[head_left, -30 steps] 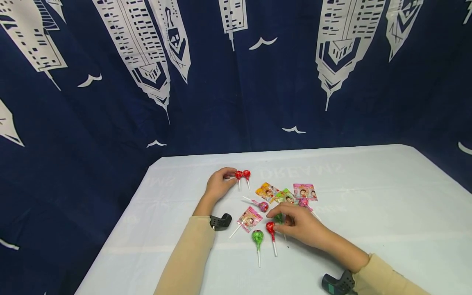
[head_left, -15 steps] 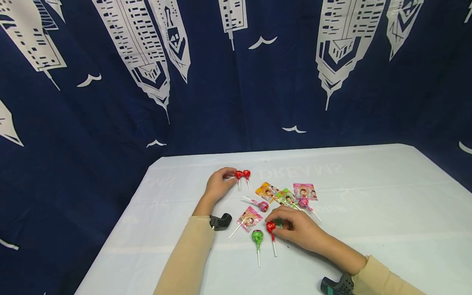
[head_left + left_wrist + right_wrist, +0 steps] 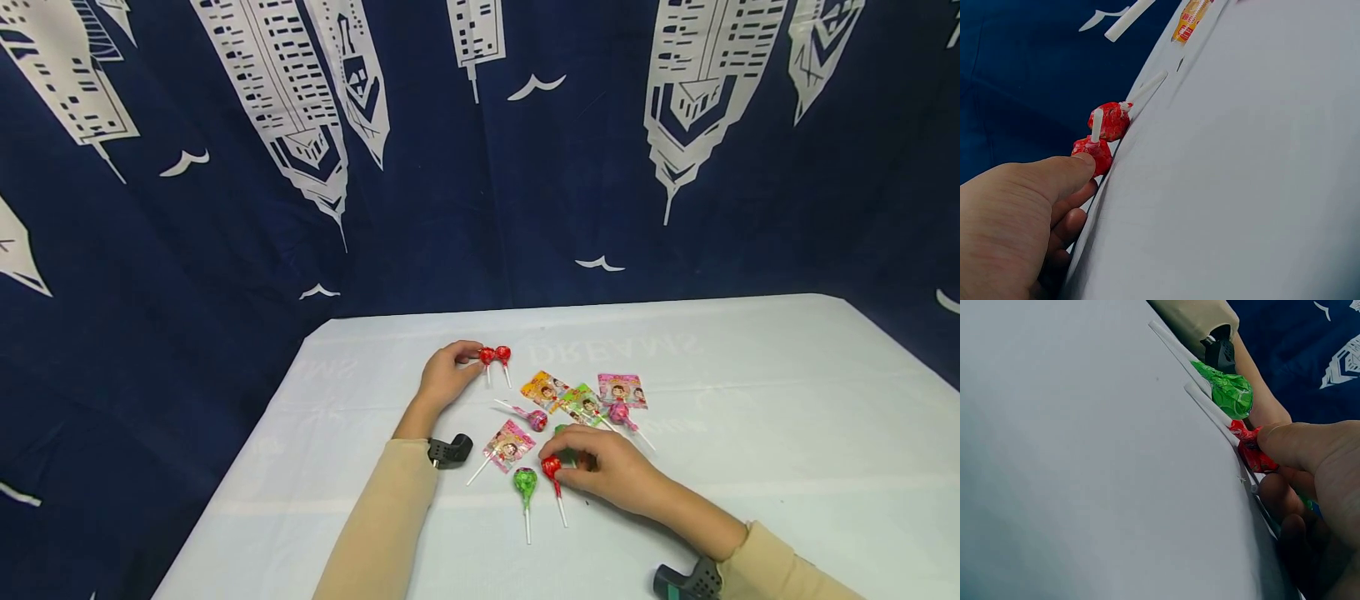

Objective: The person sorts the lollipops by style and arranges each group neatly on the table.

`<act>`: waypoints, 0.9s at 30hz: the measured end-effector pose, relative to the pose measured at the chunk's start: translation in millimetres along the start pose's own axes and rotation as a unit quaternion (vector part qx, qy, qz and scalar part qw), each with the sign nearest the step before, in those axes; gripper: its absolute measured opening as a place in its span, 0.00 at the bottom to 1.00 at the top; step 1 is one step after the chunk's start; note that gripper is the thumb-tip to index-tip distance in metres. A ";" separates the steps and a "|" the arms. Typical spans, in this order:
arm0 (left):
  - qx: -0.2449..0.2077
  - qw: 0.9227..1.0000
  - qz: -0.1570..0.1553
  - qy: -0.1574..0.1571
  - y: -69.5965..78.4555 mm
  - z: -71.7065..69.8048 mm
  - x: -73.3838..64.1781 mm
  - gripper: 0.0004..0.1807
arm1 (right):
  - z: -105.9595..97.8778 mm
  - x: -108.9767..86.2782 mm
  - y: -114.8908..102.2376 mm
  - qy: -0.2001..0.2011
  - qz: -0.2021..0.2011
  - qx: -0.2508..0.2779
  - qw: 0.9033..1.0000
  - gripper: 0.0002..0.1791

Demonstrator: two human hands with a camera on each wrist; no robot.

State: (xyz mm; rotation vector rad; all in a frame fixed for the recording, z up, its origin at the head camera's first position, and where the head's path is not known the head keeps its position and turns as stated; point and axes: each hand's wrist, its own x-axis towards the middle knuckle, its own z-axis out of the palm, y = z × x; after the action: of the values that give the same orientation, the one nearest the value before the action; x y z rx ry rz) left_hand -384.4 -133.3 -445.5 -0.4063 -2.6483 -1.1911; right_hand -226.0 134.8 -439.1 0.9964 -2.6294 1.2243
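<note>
At the far left of the table, my left hand [image 3: 447,375] pinches the head of a red lollipop [image 3: 1099,155] between thumb and fingers. A second red lollipop [image 3: 503,354] lies right beside it, heads together, sticks pointing toward me. Nearer to me, my right hand [image 3: 611,471] has thumb and fingers on the wrapped head of a third red lollipop [image 3: 1259,453], its white stick slanting toward me. Just left of that one lies a green lollipop [image 3: 526,480]. Another green lollipop [image 3: 567,456] is mostly hidden behind the right hand.
Between the hands lie two pink lollipops, one [image 3: 537,420] left and one [image 3: 618,412] right. Flat packets surround them: orange [image 3: 543,390], green [image 3: 582,405], and pink ones [image 3: 509,445], some with sticks. The white-covered table [image 3: 787,400] backs onto a dark blue curtain [image 3: 480,208].
My right hand has shifted slightly left and toward me, its fingers closing round the red lollipop's head, whose stick has moved a little. The left hand holds still.
</note>
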 end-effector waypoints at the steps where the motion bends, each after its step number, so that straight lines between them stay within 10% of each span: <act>1: 0.001 1.000 0.001 0.000 -0.2 0.2 0.0 0.18 | 0.2 0.0 -0.2 -0.001 0.004 -0.002 1.000 0.14; 27: 0.005 1.000 -0.001 0.000 -1.8 0.6 1.0 0.17 | 0.4 -1.2 3.0 0.001 0.035 0.032 0.999 0.13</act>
State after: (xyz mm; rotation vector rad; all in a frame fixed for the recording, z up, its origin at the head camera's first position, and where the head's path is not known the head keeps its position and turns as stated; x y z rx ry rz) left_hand -386.0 -133.8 -446.8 -0.4012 -2.6549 -1.1768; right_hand -226.7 136.5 -441.7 0.9195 -2.6611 1.3302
